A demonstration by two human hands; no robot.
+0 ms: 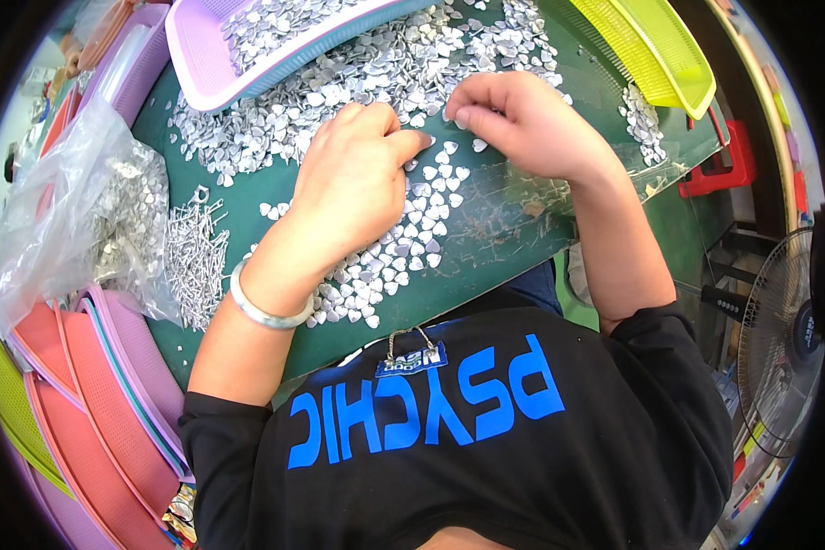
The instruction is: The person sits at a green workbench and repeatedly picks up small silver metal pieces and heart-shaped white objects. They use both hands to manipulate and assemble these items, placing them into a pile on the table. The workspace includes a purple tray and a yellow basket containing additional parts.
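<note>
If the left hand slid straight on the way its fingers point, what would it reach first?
Probably the loose silver heart pieces just past the left hand fingertips, then the right hand; depth is hard to judge.

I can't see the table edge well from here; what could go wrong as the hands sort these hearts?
Hearts lie close to the table's near edge; a sweep of the left hand could push some off. The pin pile beside the left forearm could prick or get mixed in.

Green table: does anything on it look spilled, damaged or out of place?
Nothing looks damaged. The small silver heart pieces lie loose in a wide heap on the green table, some apart near the yellow basket. Both hands, left and right, rest among them.
</note>
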